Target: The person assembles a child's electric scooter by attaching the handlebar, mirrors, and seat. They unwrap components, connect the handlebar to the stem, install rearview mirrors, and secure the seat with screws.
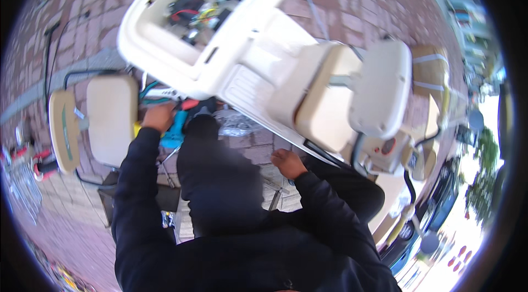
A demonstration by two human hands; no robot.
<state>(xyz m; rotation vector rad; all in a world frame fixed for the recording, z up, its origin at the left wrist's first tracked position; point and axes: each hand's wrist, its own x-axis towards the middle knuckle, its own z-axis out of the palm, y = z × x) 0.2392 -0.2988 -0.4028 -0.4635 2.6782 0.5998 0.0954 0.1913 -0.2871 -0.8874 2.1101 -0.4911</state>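
Observation:
My left hand reaches down among tools on the ground, just left of a teal power drill. Its fingers are blurred, and whether they grip anything is unclear. A red-handled tool lies beside my shoe. My right hand is in front of my bent right leg, fingers curled in, with no object showing in it. Ahead is a white scooter-like vehicle body. Its open compartment holds a black part and colored wires. Beige seats are mounted on its right part.
Another beige seat with black armrests stands at the left. Clear plastic wrap lies on the brick paving beneath the vehicle. A cardboard box stands behind the seats. Handlebars are near my right. Parked cars line the far right.

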